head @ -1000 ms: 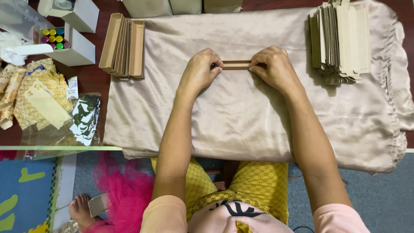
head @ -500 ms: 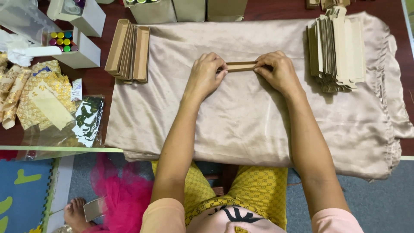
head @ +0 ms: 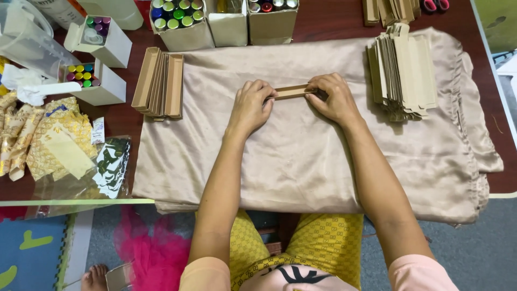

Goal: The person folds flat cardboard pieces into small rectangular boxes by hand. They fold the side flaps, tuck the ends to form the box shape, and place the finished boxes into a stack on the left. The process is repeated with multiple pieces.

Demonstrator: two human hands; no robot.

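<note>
Head view: the left hand [head: 252, 105] and right hand [head: 335, 98] both pinch 1 long brown cardboard box [head: 291, 91] with bent fingers, over a tan cloth [head: 301, 156] on the bench [head: 328, 21].

A cloth [head: 301, 156] covers the bench [head: 334, 24]. On it, folded boxes [head: 160, 82] lie left and flat cardboard blanks [head: 404, 70] right. Open boxes of bottles [head: 186, 24] stand behind.
</note>
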